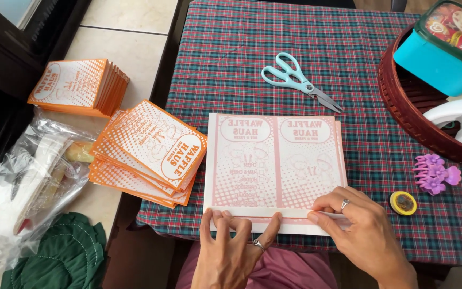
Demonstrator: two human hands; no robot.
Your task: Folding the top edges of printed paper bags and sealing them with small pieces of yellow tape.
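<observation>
Pale pink printed sheets (275, 163) lie stacked on the plaid-clothed surface (231, 64), their near edge folded up into a narrow strip. In the head view, the left hand (230, 251) lies flat with its fingers spread, pressing that fold down, clenched on nothing. The right hand (359, 227), beside it, pinches the strip's right end between thumb and fingertips, so its grip is closed on the sheets.

Paper like this looks light and limp: it should crease easily, slide over the cloth and tear if pulled hard. Holding it at the folded edge, with one palm weighing it down, seems the safest purchase.

Beyond the hands, past the sheets, lie pale blue scissors (299, 81). Right of the right hand sit a yellow tape roll (403, 203) and a purple hair clip (435, 174); farther off, a red basket (410, 115) carries a turquoise tub (445, 48). Left of the left hand, orange printed sleeves (151, 152) fan out at the surface's edge, with another stack (78, 88) beyond.
</observation>
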